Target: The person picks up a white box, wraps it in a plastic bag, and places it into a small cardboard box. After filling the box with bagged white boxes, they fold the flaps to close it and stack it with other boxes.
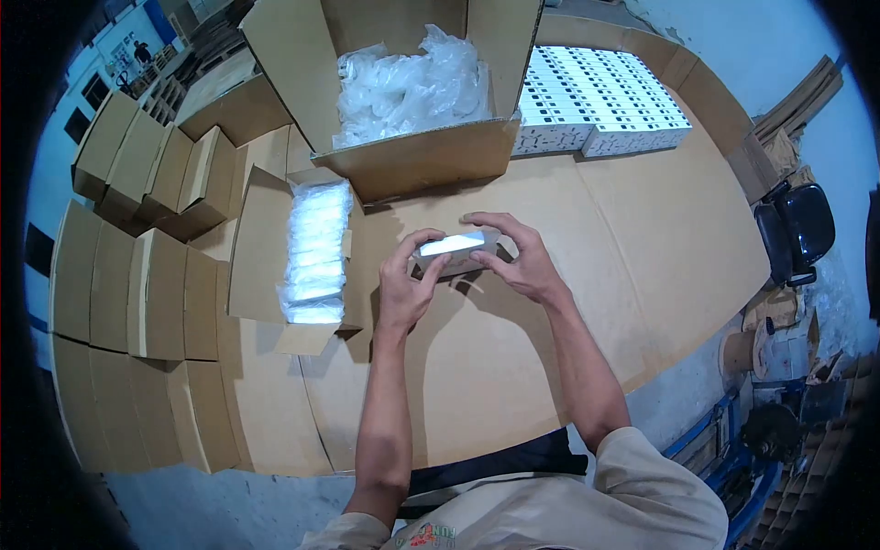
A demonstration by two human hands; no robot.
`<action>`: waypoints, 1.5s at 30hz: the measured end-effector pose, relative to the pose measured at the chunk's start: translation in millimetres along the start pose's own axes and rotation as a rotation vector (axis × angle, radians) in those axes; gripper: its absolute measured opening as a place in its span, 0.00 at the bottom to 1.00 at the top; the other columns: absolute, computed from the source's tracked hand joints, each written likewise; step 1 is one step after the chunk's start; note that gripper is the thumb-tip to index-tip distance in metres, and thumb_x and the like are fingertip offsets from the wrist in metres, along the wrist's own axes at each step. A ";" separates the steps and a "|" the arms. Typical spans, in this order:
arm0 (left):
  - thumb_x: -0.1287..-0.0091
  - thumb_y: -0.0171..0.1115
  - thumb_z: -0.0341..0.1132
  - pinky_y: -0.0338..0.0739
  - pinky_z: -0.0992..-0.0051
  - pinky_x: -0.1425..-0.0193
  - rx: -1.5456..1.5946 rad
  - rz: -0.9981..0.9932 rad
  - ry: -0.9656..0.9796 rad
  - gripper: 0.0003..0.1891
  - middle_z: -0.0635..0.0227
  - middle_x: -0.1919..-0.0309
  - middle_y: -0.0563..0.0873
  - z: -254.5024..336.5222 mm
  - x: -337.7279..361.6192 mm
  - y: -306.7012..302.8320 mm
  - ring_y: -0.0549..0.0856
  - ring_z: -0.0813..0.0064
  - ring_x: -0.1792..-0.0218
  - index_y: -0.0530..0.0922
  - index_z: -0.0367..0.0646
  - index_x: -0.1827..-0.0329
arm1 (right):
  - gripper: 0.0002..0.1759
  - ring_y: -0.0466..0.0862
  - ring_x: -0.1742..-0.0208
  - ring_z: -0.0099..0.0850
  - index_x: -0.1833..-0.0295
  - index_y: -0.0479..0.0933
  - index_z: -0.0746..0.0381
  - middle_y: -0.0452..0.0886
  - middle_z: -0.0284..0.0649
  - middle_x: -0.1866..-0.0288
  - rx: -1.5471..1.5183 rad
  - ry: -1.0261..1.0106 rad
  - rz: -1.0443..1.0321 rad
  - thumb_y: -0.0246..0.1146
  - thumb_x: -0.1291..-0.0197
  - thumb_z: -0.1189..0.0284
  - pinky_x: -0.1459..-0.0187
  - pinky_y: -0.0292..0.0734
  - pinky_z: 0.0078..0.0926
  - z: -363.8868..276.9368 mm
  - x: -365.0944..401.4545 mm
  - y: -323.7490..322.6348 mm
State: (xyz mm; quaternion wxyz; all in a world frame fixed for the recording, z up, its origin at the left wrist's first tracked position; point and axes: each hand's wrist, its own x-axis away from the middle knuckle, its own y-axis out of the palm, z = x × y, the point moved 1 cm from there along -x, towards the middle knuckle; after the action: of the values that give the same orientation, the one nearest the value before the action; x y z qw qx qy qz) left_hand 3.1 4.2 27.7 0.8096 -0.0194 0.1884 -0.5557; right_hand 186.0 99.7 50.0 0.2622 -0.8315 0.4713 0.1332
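Note:
Above the cardboard-covered table [513,367], a small white box [454,244] is held between both of my hands. My left hand [408,280] grips its left end, thumb on the near side and fingers over the top. At the right end, my right hand [524,261] has its thumb against the near side and its fingers curved around the far side. Left of my hands stands an open carton [261,247] holding a row of plastic-wrapped packs [316,252]. Behind my hands is a large open carton [431,165] with crumpled clear plastic bags [412,87] inside.
Stacked white boxes [596,92] with dark printed marks fill the table's back right, beside a raised cardboard edge [706,82]. Several brown cartons [137,284] are stacked along the left. A black chair [797,229] and a blue metal frame [733,467] stand off to the right.

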 end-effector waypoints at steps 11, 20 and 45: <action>0.34 0.77 0.29 0.79 0.68 0.36 0.074 0.066 -0.128 0.41 0.56 0.42 0.85 -5.3 16.4 7.2 0.84 0.65 0.41 0.63 0.45 0.20 | 0.16 0.87 0.54 0.27 0.47 0.88 0.63 0.90 0.39 0.51 0.038 0.093 -0.105 0.74 0.43 0.83 0.56 0.81 0.24 3.5 4.4 -4.6; 0.32 0.72 0.38 0.57 0.54 0.16 -0.642 -0.053 -0.022 0.47 0.40 0.21 0.63 17.9 122.8 -18.5 0.60 0.42 0.19 0.52 0.30 0.17 | 0.18 0.85 0.50 0.26 0.38 0.79 0.70 0.85 0.43 0.47 -0.341 0.126 0.088 0.67 0.33 0.87 0.50 0.87 0.25 2.6 9.5 20.8; 0.30 0.66 0.49 0.58 0.47 0.18 -0.806 -0.141 -0.086 0.36 0.55 0.20 0.68 50.9 224.3 -58.4 0.65 0.47 0.20 0.70 0.42 0.21 | 0.25 0.85 0.48 0.28 0.37 0.78 0.64 0.81 0.41 0.48 -0.263 -0.085 -0.157 0.66 0.38 0.92 0.49 0.87 0.27 -60.9 -1.9 130.7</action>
State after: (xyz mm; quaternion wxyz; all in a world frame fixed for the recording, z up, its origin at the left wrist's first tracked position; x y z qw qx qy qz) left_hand 37.5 -230.6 25.5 0.7043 -0.3710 0.3549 -0.4903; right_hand 71.9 12.2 60.7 0.1803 -0.8865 0.3720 0.2080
